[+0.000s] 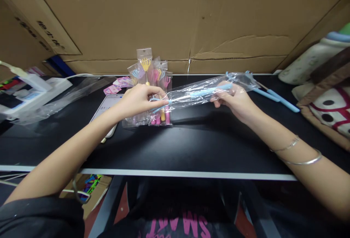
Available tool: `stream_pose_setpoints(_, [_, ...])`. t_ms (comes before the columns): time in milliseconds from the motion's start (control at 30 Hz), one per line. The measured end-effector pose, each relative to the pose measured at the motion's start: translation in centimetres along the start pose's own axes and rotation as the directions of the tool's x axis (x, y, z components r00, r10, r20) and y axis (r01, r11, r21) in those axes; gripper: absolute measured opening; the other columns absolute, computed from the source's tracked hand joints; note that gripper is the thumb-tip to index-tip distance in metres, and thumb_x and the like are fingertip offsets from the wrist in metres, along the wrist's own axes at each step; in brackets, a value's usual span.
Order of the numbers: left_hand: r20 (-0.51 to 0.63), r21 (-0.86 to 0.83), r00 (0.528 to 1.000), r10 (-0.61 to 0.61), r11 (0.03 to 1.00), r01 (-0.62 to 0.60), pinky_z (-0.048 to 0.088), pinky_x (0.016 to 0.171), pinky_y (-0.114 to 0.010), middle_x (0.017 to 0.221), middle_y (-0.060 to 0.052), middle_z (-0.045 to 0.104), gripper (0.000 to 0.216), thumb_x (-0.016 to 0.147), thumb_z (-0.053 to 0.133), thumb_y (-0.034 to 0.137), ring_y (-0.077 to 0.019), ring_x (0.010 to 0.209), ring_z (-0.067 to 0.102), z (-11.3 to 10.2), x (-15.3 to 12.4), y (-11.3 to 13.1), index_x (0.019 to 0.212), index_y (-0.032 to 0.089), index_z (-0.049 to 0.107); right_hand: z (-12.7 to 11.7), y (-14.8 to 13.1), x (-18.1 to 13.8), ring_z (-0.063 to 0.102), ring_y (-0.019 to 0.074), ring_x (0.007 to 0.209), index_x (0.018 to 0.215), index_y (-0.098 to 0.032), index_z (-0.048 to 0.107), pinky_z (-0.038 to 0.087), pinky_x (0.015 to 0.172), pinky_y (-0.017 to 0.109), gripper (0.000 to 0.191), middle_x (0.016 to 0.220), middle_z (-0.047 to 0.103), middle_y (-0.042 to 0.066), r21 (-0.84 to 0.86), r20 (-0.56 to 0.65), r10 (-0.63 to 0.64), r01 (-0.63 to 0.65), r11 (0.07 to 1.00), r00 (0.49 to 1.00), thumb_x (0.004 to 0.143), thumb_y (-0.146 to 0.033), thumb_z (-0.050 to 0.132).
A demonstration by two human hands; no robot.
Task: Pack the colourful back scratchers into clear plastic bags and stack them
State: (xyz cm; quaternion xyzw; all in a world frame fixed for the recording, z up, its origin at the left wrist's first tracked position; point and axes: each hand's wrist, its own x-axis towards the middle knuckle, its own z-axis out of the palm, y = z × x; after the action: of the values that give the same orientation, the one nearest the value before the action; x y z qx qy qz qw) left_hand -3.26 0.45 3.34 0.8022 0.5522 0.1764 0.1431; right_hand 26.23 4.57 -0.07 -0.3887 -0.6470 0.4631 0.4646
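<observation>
My left hand pinches the hand-shaped end of a light blue plastic stick at the mouth of a clear plastic bag. The blue stick lies inside the bag, held level above the black table. My right hand grips the bag and the stick's shaft from the right side, fingers closed round them. Behind my left hand stands a pile of bagged hand-shaped sticks in yellow, pink and blue.
Loose blue sticks lie at the right. A phone lies under my left wrist, pink cards beyond it. Clear bags and white devices sit at left. Cardboard walls the back; a cushion is right.
</observation>
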Motion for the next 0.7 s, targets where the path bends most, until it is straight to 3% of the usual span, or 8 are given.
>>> stream_pose_setpoints(167, [-0.004,0.043,1.000,-0.024,0.999,0.024,0.029,0.056,-0.024,0.074,0.000,0.068,0.047,0.082,0.055,0.064,-0.0133,0.059,0.051,0.03,-0.09,0.06,0.096,0.025,0.076,-0.14,-0.05,0.05,0.059,0.0114,0.060,0.069,-0.021,0.062,0.052,0.057,0.026,0.044,0.072,0.070,0.001,0.094,0.013,0.091,-0.092,0.991,0.996,0.059,-0.057,0.085])
stream_pose_setpoints(300, [0.000,0.053,1.000,0.006,0.999,-0.006,0.028,0.055,-0.023,0.065,0.002,0.065,0.043,0.079,0.059,0.063,-0.0136,0.057,0.050,0.10,-0.15,0.18,0.088,0.024,0.076,-0.23,0.11,0.08,0.059,0.0119,0.061,0.069,-0.022,0.062,0.053,0.059,0.026,0.044,0.069,0.067,-0.001,0.076,-0.004,0.092,-0.091,0.993,0.996,0.059,-0.057,0.085])
stream_pose_setpoints(467, [-0.012,0.085,1.000,-0.012,0.996,0.013,0.026,0.055,-0.024,0.067,0.001,0.066,0.042,0.080,0.058,0.061,-0.0152,0.061,0.052,0.19,-0.12,0.28,0.085,0.023,0.075,-0.01,0.27,-0.06,0.057,0.0109,0.059,0.070,-0.020,0.062,0.054,0.060,0.026,0.045,0.074,0.071,0.003,0.066,0.005,0.104,-0.104,0.992,0.995,0.062,-0.060,0.082])
stream_pose_setpoints(700, [-0.020,0.107,0.999,-0.050,0.993,0.052,0.028,0.057,-0.025,0.068,0.001,0.065,0.043,0.082,0.056,0.062,-0.0153,0.061,0.053,0.14,-0.17,0.26,0.089,0.024,0.074,0.12,-0.25,-0.13,0.066,0.0143,0.070,0.076,-0.022,0.058,0.057,0.066,0.028,0.041,0.093,0.077,0.008,0.190,0.013,0.157,-0.157,0.969,0.988,0.075,-0.060,0.074])
